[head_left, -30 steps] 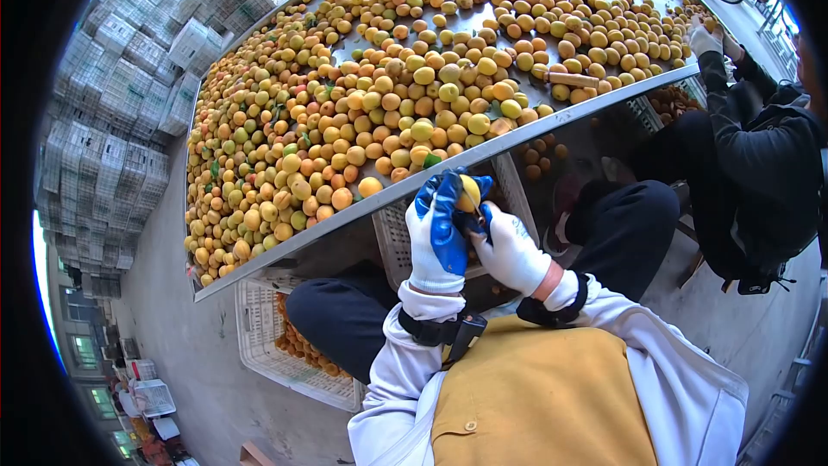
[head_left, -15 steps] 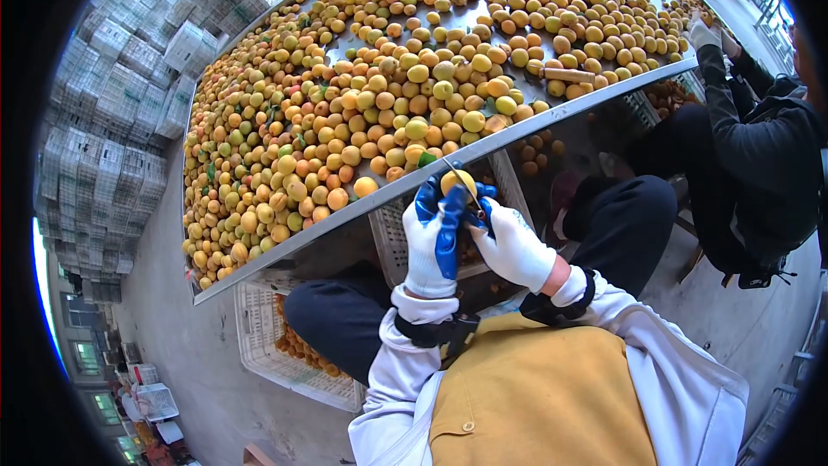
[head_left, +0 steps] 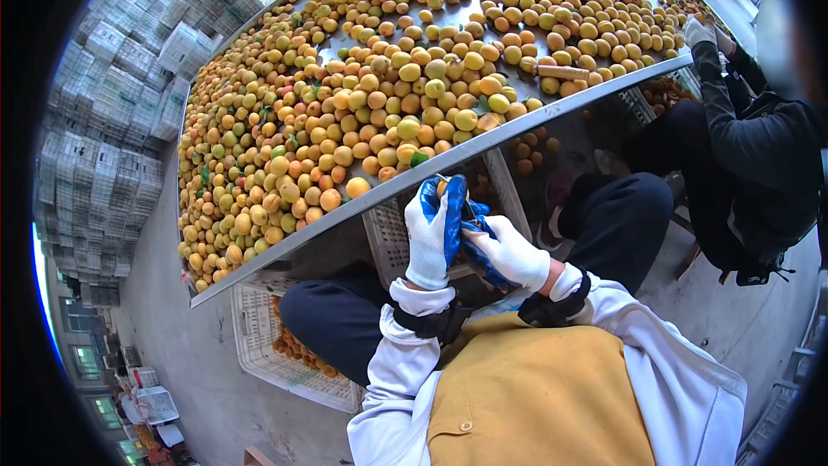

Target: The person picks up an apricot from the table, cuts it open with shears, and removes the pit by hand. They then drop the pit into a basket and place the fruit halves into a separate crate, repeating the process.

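Observation:
In my left hand, gloved in white with blue-coated fingers, an apricot is gripped just below the table's near edge. Most of the fruit is covered by the blue fingers. My right hand, in a matching glove, is closed around a small knife; its handle is hidden in the fist and only a little of the thin blade shows. Both hands are close together, the right slightly lower. Beyond them, many loose apricots cover the metal table.
The table's metal rim runs just beyond my hands. Below are a crate under the table and a white crate of orange pieces by my knee. A co-worker sits at right. Stacked crates stand at left; a wooden stick lies among fruit.
The left fingers have closed further over the apricot, hiding more of it. My right hand has dropped slightly, its fingers more curled. The whole view has shifted a little.

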